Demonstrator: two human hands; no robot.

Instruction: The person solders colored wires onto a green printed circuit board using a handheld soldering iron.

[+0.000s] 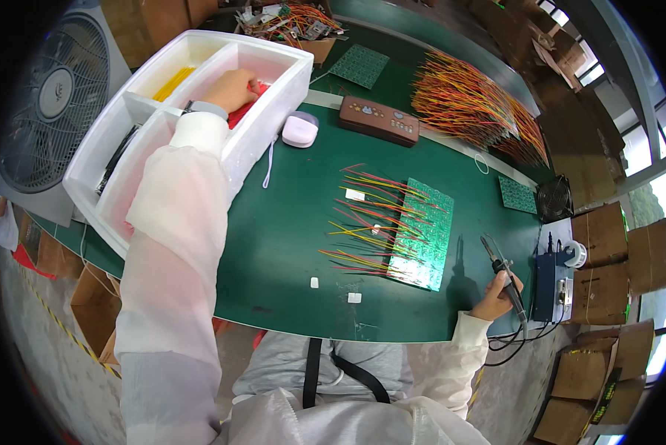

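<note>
Partly, left hand (pixel 233 89) fingers hide among red wires (pixel 245 110).

Bright, even daylight from right-hand windows; soft shadows, sharp centre, fisheye-bent edges.

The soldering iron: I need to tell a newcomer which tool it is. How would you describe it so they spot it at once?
Start at the green table and go to its right edge, beside the dark blue station box. There the right hand holds the soldering iron, tip up. It is the only slim black pen-shaped tool with a cable.
</note>
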